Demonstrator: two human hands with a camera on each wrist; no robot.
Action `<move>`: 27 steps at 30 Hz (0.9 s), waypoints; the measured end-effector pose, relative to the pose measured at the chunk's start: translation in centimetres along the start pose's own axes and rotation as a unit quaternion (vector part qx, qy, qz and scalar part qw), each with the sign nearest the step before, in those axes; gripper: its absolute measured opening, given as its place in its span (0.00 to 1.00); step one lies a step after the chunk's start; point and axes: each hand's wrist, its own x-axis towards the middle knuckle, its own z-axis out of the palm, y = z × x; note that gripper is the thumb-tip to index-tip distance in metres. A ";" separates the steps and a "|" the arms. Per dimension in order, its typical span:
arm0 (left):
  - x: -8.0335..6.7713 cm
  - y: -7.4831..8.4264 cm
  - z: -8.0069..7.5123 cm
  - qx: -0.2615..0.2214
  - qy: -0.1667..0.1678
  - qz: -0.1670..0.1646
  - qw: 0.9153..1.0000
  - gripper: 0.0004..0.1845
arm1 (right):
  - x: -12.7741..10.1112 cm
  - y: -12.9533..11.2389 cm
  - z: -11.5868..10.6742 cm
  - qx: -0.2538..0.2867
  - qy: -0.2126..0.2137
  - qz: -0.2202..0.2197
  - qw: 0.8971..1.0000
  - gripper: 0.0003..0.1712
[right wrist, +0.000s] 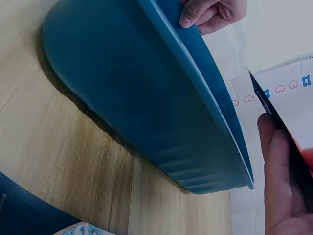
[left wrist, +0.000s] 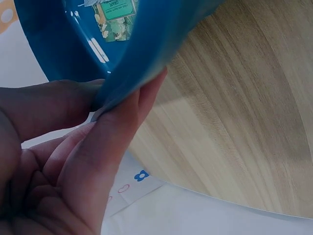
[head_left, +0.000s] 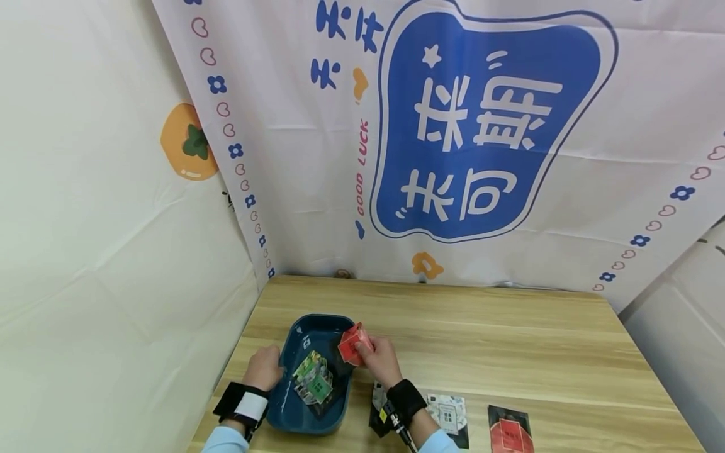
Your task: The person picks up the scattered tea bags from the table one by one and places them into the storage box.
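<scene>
A dark blue plastic tub (head_left: pixel 306 425) stands on the left part of the table. My left hand (head_left: pixel 263 369) pinches its left rim, thumb inside and fingers outside, as the left wrist view shows. My right hand (head_left: pixel 383 361) holds a flat red-and-black packet (head_left: pixel 352 345) between thumb and fingers, over the tub's right rim. In the right wrist view this packet (right wrist: pixel 281 125) appears edge-on, dark on one side. Inside the tub lie several packets, with a green-labelled one (head_left: pixel 318 388) on top; "GRAPE" is printed on a green label (left wrist: pixel 117 11) there.
On the table right of the tub lie a white-and-black packet (head_left: pixel 447 415), a red-and-black packet (head_left: pixel 511 434), and another packet (head_left: pixel 377 399) partly hidden under my right wrist. A printed cloth (head_left: pixel 317 207) hangs behind the wooden table (head_left: pixel 481 340); a pale sheet (head_left: pixel 113 251) borders the left.
</scene>
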 end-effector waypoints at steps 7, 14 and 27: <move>0.1 0.0 -0.1 0.000 -0.003 -0.002 1.000 0.06 | 0.1 -0.1 0.3 -0.012 0.001 -0.006 1.000 0.11; 0.1 0.0 0.0 -0.005 -0.003 0.004 1.000 0.07 | 0.2 0.2 0.6 -0.022 -0.016 -0.036 0.999 0.11; 0.0 0.0 0.0 -0.001 -0.004 -0.003 1.000 0.04 | -0.3 0.1 1.3 -0.014 -0.046 -0.043 0.998 0.10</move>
